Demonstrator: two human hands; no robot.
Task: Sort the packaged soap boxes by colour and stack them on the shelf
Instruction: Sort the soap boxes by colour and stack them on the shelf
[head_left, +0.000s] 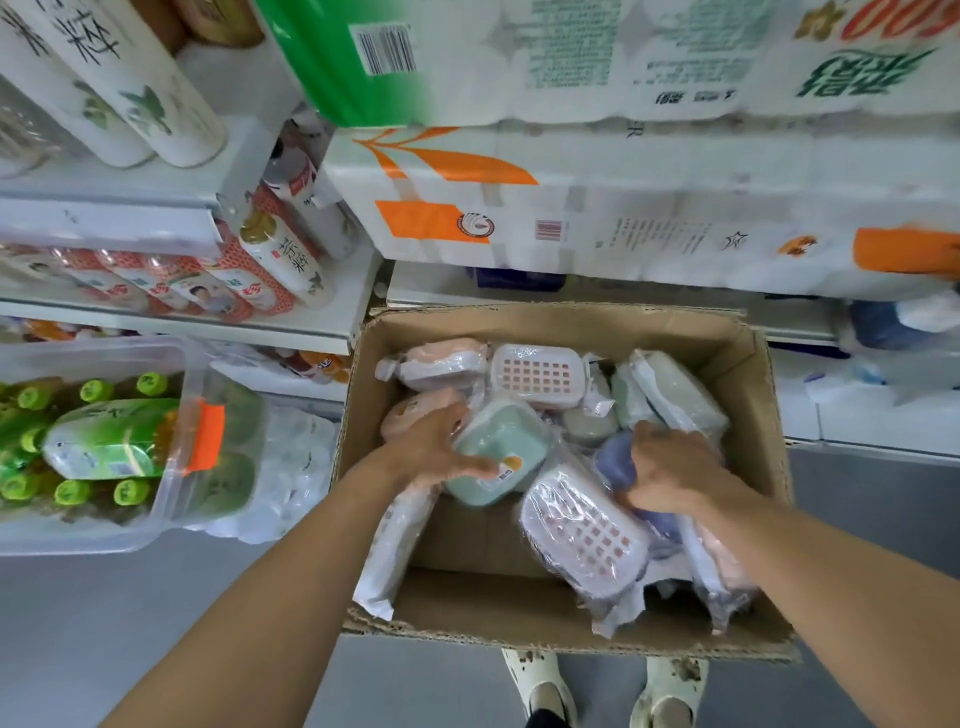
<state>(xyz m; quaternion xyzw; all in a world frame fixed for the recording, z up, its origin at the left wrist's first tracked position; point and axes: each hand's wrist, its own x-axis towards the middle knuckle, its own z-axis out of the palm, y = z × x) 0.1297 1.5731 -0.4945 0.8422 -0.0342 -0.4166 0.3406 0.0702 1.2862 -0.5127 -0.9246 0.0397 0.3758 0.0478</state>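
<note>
Cardboard box (737, 364) on floor, open, holds wrapped soap boxes in mixed colours. Left hand (434, 447) grips mint-green soap box (498, 447) at box's left-centre, thumb across its near edge. Right hand (670, 473) curls over purple soap box (615, 460) right of centre. Pink-grid soap box (584, 535) lies near, between wrists. Shelf (311, 332) far left.

2 hands in a cardboard box (748, 364): left hand (434, 444) on green soap box (498, 452), right hand (670, 467) on purple one (615, 460).
</note>
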